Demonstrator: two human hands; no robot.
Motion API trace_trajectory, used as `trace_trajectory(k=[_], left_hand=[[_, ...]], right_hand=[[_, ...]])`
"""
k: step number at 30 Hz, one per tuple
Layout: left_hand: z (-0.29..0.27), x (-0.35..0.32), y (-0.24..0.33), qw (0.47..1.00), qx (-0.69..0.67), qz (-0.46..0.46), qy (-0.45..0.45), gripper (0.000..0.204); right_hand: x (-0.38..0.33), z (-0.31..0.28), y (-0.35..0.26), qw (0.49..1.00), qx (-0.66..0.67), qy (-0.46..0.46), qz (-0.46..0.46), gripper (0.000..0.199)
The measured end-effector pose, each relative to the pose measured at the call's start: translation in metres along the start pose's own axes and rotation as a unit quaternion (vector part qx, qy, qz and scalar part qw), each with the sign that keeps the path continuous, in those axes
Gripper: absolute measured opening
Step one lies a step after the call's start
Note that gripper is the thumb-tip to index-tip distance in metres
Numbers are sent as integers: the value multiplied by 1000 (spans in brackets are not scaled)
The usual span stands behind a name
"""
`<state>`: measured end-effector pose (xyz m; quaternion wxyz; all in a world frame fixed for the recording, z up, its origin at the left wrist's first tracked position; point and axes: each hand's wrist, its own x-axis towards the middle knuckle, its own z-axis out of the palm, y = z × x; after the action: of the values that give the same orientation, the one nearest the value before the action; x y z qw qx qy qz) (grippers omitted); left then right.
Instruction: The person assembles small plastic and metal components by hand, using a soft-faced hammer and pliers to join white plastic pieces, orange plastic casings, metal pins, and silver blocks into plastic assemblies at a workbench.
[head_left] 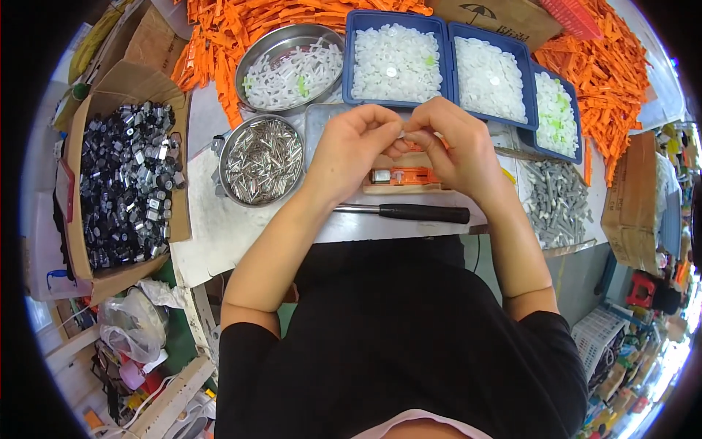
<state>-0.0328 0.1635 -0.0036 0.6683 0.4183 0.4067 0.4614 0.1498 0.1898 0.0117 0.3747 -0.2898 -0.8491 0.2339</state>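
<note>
My left hand (358, 146) and my right hand (455, 145) meet over the middle of the bench, fingertips pinched together. Between them shows a bit of a small whitish piece (401, 134), too small to name. Just below the hands lies a wooden block (398, 189) carrying an orange plastic part (414, 175) with a silver metal cylinder (381, 175) at its left end. My right hand hides part of that block. Nearer to me a hammer (423, 212) with a black grip lies across the bench, its head hidden beyond my left wrist.
Blue bins (351, 55) of small white pieces stand at the back. A round pan (252, 55) holds white strips; a metal bowl (228, 164) holds metal pins. Orange parts (607, 80) are heaped behind. Grey pieces (559, 201) lie right; a carton (179, 212) of metal cylinders stands left.
</note>
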Motion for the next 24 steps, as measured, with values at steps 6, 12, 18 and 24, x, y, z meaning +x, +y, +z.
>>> trace_trajectory(k=[6,12,18,24], left_hand=[[-25,-10,5,804,496,304,120,34],[-97,-53,27,762,603,210,110,31],[-123,-89,42,757,619,156,141,28],[-137,-100,42,713,684,102,112,25]], right_hand=[[-22,22,20,983,-182,-6,32,9],[-20,18,27,990,-68,-29,116,6],[-18,21,22,984,-120,-51,124,7],[-23,32,17,985,-135,-40,97,8]])
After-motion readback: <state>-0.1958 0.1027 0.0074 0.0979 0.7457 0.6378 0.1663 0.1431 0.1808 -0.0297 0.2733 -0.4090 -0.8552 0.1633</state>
